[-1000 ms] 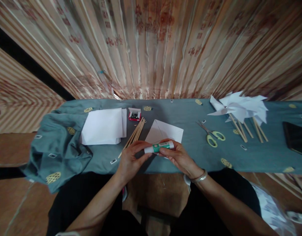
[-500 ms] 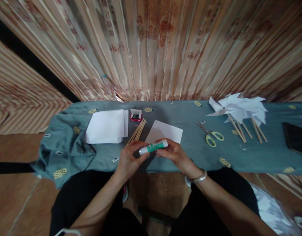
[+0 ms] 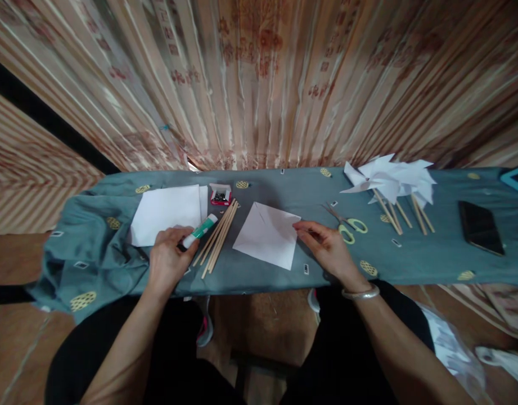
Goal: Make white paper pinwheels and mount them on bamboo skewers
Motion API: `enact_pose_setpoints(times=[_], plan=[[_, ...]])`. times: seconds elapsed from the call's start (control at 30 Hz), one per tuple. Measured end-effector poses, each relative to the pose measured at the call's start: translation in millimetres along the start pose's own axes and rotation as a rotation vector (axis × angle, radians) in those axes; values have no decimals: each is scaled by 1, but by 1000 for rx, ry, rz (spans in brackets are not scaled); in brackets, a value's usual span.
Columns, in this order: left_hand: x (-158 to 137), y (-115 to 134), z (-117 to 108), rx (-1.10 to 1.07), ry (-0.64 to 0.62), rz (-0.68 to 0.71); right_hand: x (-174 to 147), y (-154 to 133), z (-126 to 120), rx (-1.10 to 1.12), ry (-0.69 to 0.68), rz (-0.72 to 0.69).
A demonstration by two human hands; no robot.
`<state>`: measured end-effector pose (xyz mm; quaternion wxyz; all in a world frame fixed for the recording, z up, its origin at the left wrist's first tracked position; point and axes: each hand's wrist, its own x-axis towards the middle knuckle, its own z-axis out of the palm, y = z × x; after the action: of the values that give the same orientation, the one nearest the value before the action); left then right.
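A green and white glue stick (image 3: 203,229) is gripped by its lower end in my left hand (image 3: 170,254), over the front right corner of the stack of white paper (image 3: 170,211). My right hand (image 3: 326,247) pinches the right edge of a square white sheet (image 3: 267,236), which lies on the cloth with cut lines visible near its corners. Between my left hand and that sheet lies a bundle of wooden sticks (image 3: 219,239). Behind the sticks stands a small open red box (image 3: 220,194) of dark small pieces.
Scissors with light green handles (image 3: 347,225) lie right of the sheet. Beyond them are several white paper pinwheels (image 3: 393,177) on sticks and a black phone (image 3: 480,228). A patterned curtain (image 3: 259,84) hangs behind the cloth-covered table (image 3: 284,284). A plastic bag (image 3: 450,349) sits below at right.
My hands have parted. The glue stick has gone left with my left hand, while my right hand has let it go and moved right to the sheet's edge. The view has shifted slightly rightward.
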<state>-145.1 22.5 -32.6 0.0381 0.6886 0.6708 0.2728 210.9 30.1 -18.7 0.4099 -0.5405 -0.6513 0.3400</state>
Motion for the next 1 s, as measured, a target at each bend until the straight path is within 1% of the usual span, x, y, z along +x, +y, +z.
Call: enact_pose_setpoints(times=[0.1, 0.17, 0.2, 0.23, 0.27, 0.3, 0.37, 0.4, 0.5, 0.6, 0.8, 1.0], plan=[[-2, 12, -8, 60, 78, 63, -10, -1, 3, -169, -111, -157], [-6, 30, -7, 42, 138, 183, -15, -3, 7, -234, -173, -242], [-9, 42, -4, -18, 121, 289, -17, -4, 9, -257, -199, -270], [-12, 56, 1, -98, 65, 397, -19, -4, 11, -275, -223, -290], [-15, 69, 7, -175, -19, 506, -19, -4, 12, -290, -245, -305], [-18, 81, 15, -220, -114, 572, -20, -3, 13, -301, -264, -315], [-23, 101, 30, -252, -255, 606, -20, -2, 13, -319, -294, -323], [-23, 107, 37, -254, -304, 610, -20, -1, 13, -325, -303, -324], [-21, 113, 49, -254, -353, 576, -19, 0, 13, -330, -325, -316], [-19, 110, 54, -245, -344, 564, -18, 1, 12, -319, -332, -287], [-22, 109, 59, -229, -264, 593, -16, 1, 9, -240, -348, -210], [-21, 109, 58, -296, -245, 561, -14, 2, 9, -116, -298, -104]])
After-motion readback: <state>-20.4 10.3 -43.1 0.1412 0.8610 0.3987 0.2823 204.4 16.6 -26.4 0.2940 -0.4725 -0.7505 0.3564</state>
